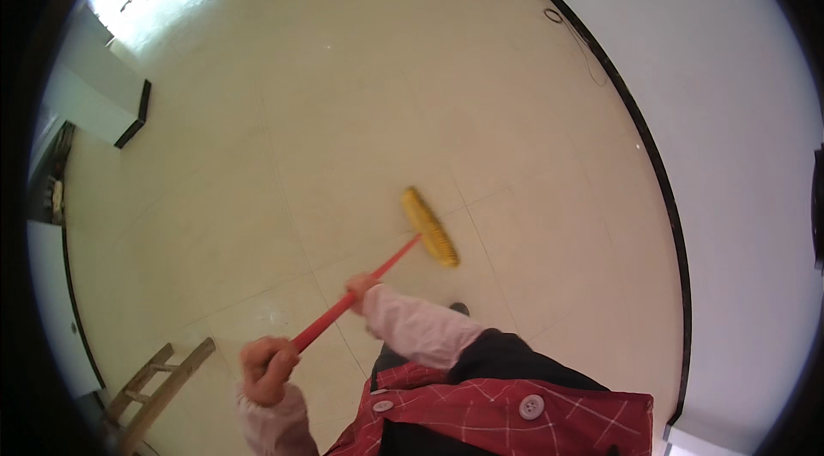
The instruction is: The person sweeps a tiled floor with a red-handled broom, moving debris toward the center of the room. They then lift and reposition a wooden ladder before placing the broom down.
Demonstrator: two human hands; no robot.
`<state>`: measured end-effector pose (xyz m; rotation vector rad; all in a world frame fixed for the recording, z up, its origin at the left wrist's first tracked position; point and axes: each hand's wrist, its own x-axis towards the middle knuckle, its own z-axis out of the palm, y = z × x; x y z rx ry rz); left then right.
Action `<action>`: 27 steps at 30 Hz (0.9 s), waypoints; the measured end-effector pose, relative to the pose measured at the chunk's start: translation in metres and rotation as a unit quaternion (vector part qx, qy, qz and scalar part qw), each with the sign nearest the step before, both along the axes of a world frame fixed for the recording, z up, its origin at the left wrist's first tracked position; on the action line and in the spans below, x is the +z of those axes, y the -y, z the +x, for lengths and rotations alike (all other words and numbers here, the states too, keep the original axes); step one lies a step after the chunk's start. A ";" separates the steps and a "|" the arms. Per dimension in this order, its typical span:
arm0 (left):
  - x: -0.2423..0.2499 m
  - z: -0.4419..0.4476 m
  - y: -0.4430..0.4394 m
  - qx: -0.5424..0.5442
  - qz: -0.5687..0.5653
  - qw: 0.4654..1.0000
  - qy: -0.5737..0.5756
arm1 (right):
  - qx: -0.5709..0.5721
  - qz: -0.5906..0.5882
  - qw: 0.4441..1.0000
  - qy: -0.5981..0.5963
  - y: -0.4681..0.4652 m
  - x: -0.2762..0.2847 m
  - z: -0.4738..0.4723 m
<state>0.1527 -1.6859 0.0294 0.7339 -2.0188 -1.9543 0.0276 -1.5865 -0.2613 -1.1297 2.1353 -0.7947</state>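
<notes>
A push broom lies slantwise before me, its red handle [326,319] running up and right to a yellow bristled head [430,226]. The head is over the tiled floor [360,134] and slightly blurred; I cannot tell whether it touches the tiles. Around the upper end of the handle my left hand [267,367] is closed. My right hand [362,290] grips the handle lower down, nearer the head. Pale pink sleeves cover both forearms.
A wooden ladder [161,385] is at the lower left. A white wall [727,153] with a black skirting board [663,186] curves along the right. Near it lies a thin cable [579,38]. A pillar [103,92] with a dark base juts in at left.
</notes>
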 end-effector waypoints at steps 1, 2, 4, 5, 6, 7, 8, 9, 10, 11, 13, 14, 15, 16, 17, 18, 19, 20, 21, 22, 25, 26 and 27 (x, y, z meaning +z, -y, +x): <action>0.014 0.014 0.001 0.037 -0.027 0.998 -0.048 | 0.024 -0.036 0.999 0.007 0.024 0.014 0.019; 0.031 0.029 0.003 0.043 -0.056 0.998 -0.006 | 0.041 -0.051 0.997 0.033 0.042 0.026 0.036; 0.050 0.042 -0.008 0.078 -0.099 0.992 -0.020 | 0.099 -0.098 0.988 0.067 0.072 0.048 0.060; 0.058 0.044 -0.016 0.090 -0.122 0.988 -0.043 | 0.138 -0.129 0.979 0.073 0.082 0.059 0.068; 0.063 0.040 -0.020 0.061 -0.186 0.980 -0.025 | 0.179 -0.143 0.971 0.075 0.090 0.066 0.070; 0.068 0.038 -0.029 0.056 -0.237 0.969 -0.035 | 0.203 -0.169 0.961 0.084 0.089 0.073 0.073; 0.074 0.029 -0.037 0.027 -0.253 0.965 -0.064 | 0.229 -0.176 0.953 0.096 0.088 0.078 0.068; 0.083 0.025 -0.042 0.000 -0.268 0.959 -0.087 | 0.254 -0.159 0.949 0.101 0.085 0.084 0.064; 0.095 0.019 -0.043 -0.079 -0.266 0.955 -0.101 | 0.241 -0.189 0.946 0.106 0.077 0.089 0.057; 0.106 0.012 -0.043 -0.160 -0.261 0.945 -0.114 | 0.229 -0.196 0.947 0.111 0.065 0.094 0.048; 0.126 -0.002 -0.040 -0.259 -0.247 0.921 -0.151 | 0.198 -0.175 0.959 0.099 0.043 0.108 0.020; 0.132 -0.011 -0.039 -0.276 -0.236 0.915 -0.176 | 0.180 -0.143 0.970 0.082 0.030 0.113 0.002; 0.135 -0.023 -0.041 -0.293 -0.226 0.908 -0.195 | 0.158 -0.135 0.976 0.071 0.018 0.116 -0.013; 0.139 -0.029 -0.041 -0.284 -0.213 0.909 -0.219 | 0.147 -0.123 0.980 0.043 0.007 0.122 -0.028; 0.138 -0.040 -0.042 -0.274 -0.200 0.909 -0.243 | 0.114 -0.098 0.988 0.018 -0.006 0.125 -0.047; 0.132 -0.057 -0.046 -0.265 -0.187 0.908 -0.264 | 0.085 -0.062 0.994 0.000 -0.026 0.125 -0.069; 0.118 -0.081 -0.053 -0.274 -0.224 0.900 -0.254 | 0.031 -0.055 0.998 -0.020 -0.053 0.119 -0.098; 0.099 -0.110 -0.062 -0.281 -0.261 0.891 -0.242 | -0.018 -0.061 0.997 -0.038 -0.084 0.109 -0.131; 0.080 -0.139 -0.072 -0.287 -0.256 0.895 -0.227 | -0.057 -0.031 0.997 -0.052 -0.113 0.097 -0.161; 0.060 -0.168 -0.082 -0.298 -0.241 0.894 -0.230 | -0.097 -0.027 0.993 -0.069 -0.140 0.085 -0.189; -0.003 -0.261 -0.121 -0.368 -0.037 0.922 -0.116 | -0.169 0.037 0.975 -0.137 -0.221 0.041 -0.267; -0.022 -0.287 -0.140 -0.364 -0.009 0.924 -0.116 | -0.180 0.086 0.969 -0.146 -0.246 0.027 -0.286; -0.037 -0.312 -0.160 -0.360 0.017 0.926 -0.114 | -0.192 0.072 0.966 -0.159 -0.272 0.017 -0.302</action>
